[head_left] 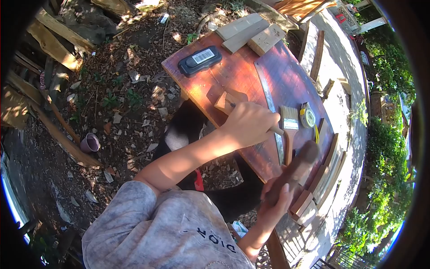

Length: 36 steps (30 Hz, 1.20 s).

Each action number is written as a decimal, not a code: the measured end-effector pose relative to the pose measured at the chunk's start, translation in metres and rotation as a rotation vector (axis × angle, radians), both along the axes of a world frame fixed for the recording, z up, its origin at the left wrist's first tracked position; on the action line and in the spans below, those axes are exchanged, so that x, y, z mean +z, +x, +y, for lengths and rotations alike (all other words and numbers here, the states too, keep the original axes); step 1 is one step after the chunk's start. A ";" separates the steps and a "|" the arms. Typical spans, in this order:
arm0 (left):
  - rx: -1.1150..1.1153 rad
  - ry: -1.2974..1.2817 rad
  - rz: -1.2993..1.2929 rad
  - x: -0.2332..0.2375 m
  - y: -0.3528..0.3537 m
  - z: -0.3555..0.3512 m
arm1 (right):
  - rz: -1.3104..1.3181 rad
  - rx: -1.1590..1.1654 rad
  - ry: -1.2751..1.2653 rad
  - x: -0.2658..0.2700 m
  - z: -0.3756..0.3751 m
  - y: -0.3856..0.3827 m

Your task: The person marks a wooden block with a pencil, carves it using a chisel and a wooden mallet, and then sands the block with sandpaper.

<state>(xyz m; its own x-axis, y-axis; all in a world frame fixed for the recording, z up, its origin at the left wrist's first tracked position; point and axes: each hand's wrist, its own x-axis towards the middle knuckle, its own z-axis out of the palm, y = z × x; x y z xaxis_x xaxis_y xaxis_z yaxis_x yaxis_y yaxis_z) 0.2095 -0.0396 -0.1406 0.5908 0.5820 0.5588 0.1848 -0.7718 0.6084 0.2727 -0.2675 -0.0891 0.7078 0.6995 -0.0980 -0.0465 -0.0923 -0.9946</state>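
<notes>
My left hand (251,124) is closed around a chisel, whose handle end (277,130) sticks out beside the thumb. The chisel's tip reaches a small wooden block (222,103) near the table's left edge; my fingers partly hide the contact. In my right hand (278,199) is a thick, dark brown wooden club (293,172), raised over the table's near right side and blurred at its far end. A wide paintbrush (290,123) lies just beyond the chisel handle, next to a tape measure (307,115). A metal ruler (265,87) runs lengthwise along the table.
The reddish-brown table (244,67) carries a black case (199,60) with a barcode label and several pale boards (244,33) at its far end. Wooden strips (329,163) line the right edge. Leaf-strewn ground, timber (58,40) and a small pot (90,143) lie to the left.
</notes>
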 end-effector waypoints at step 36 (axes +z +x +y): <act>0.051 0.042 0.030 -0.007 -0.005 0.008 | 0.061 -0.155 0.222 -0.026 0.039 -0.035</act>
